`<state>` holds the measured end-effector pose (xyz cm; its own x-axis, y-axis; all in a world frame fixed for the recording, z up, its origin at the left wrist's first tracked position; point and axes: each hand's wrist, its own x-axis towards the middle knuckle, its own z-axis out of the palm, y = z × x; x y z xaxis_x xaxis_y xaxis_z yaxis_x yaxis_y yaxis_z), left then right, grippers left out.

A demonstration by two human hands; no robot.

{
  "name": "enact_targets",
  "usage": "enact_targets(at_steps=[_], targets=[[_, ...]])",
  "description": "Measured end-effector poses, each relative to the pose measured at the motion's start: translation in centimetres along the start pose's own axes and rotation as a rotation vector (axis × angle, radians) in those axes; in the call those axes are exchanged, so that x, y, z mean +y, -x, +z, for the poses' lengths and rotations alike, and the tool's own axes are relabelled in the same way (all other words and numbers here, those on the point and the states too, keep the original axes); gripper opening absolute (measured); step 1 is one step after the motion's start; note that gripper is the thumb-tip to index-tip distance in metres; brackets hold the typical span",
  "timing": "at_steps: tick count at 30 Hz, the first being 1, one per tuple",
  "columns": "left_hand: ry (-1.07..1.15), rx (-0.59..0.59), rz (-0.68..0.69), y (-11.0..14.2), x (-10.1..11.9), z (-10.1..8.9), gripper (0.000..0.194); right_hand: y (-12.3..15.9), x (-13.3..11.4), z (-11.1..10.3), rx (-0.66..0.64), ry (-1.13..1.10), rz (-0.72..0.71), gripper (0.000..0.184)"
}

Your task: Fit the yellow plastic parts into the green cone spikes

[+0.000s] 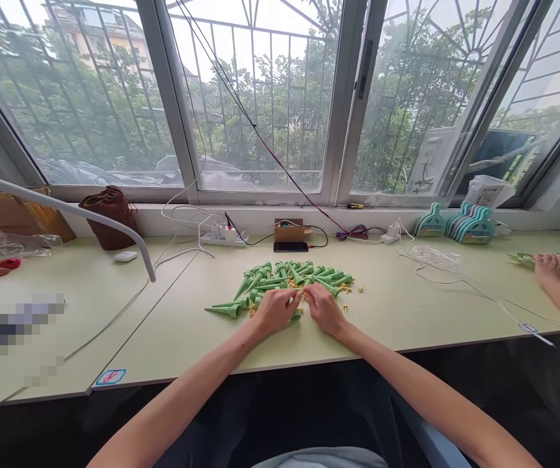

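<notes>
A heap of green plastic cone-shaped spikes (272,273) lies on the pale table in front of me, with small yellow plastic pieces (345,288) scattered among and beside them. My left hand (274,311) is at the near side of the heap, thumb and fingers closed. The wide end of a green cone (296,315) shows just below its fingertips; I cannot tell if it is gripped. My right hand (326,309) meets it from the right, fingers pinched together. Something small and yellowish shows between the two sets of fingertips, too small to make out.
Behind the heap are a phone (290,247), an open cardboard box (292,231) and a power strip (225,238). A grey curved bar (89,218) crosses the left. Teal handled items (469,224) stand at the back right. Another person's hands (550,268) work at far right.
</notes>
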<state>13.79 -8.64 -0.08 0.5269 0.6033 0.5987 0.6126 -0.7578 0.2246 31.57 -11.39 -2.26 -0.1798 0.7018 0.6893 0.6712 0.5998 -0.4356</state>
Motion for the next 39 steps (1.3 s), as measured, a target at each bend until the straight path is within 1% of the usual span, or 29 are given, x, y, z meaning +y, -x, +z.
enact_targets(at_steps=[6, 11, 18, 24, 31, 39], targets=[[0.028, -0.115, -0.028, -0.2, 0.5, -0.6, 0.044, -0.1, 0.2, 0.0, 0.022, -0.062, 0.033, 0.021], [0.052, -0.187, -0.019, -0.3, 0.8, -0.9, 0.040, -0.2, 0.2, -0.1, 0.027, -0.081, 0.042, 0.021], [0.054, -0.218, -0.049, -0.4, 0.9, -1.0, 0.035, -0.2, 0.1, -0.2, 0.017, -0.078, 0.071, 0.022], [0.042, -0.225, -0.070, -0.4, 1.1, -1.0, 0.032, -0.3, 0.3, -0.1, 0.022, -0.086, 0.066, 0.023], [0.060, -0.205, -0.063, -0.4, 1.1, -1.0, 0.028, -0.3, 0.2, -0.1, 0.025, -0.093, 0.070, 0.021], [0.115, -0.129, -0.060, -0.3, 0.8, -0.9, 0.023, -0.3, 0.1, -0.1, 0.048, -0.109, 0.074, 0.021]])
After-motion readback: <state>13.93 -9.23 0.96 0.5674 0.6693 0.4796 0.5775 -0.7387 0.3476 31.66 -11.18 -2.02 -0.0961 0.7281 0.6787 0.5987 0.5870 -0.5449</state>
